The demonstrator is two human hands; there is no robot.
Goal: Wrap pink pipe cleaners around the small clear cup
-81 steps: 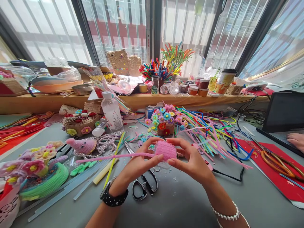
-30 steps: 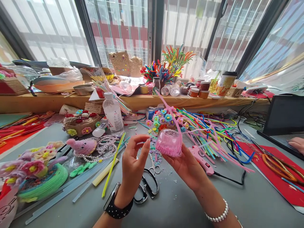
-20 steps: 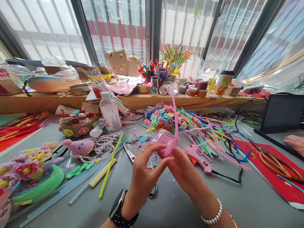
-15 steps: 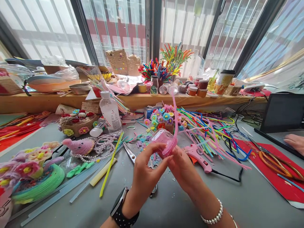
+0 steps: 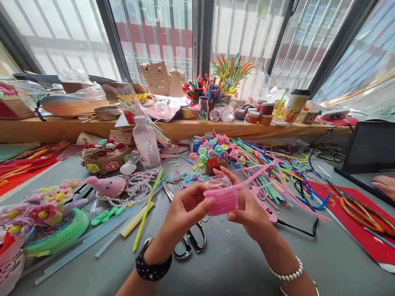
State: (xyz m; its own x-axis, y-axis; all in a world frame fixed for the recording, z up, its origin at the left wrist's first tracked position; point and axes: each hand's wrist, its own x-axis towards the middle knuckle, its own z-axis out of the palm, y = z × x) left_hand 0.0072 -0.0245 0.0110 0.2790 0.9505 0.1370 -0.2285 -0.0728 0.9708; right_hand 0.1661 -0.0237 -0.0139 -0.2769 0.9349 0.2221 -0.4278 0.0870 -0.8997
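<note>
Both hands hold a small clear plastic cup point(image 5: 217, 182) wrapped in pink pipe cleaner point(image 5: 222, 201) just above the grey table point(image 5: 231, 263). My left hand point(image 5: 182, 211) pinches the wrapped side with thumb and fingers. My right hand point(image 5: 247, 205) cradles the cup from the right, fingers curled behind it. A loose pink pipe cleaner tail point(image 5: 256, 176) runs up and right from the cup. Black-handled scissors point(image 5: 188, 238) lie on the table under my hands. A pink glue gun point(image 5: 264, 204) lies just right of my right hand.
A heap of coloured pipe cleaners point(image 5: 277, 172) spreads at the right. A flower basket point(image 5: 212, 156), a clear bottle point(image 5: 147, 144), a pink knitted bird point(image 5: 106, 186) with pearls and a green coiled basket point(image 5: 55, 236) lie around. Another person's hand point(image 5: 384, 183) rests by a laptop point(image 5: 368, 150).
The cup was turned from tilted on its side to upright. The pink tail, which stood straight up, now points right. My hands shifted slightly nearer.
</note>
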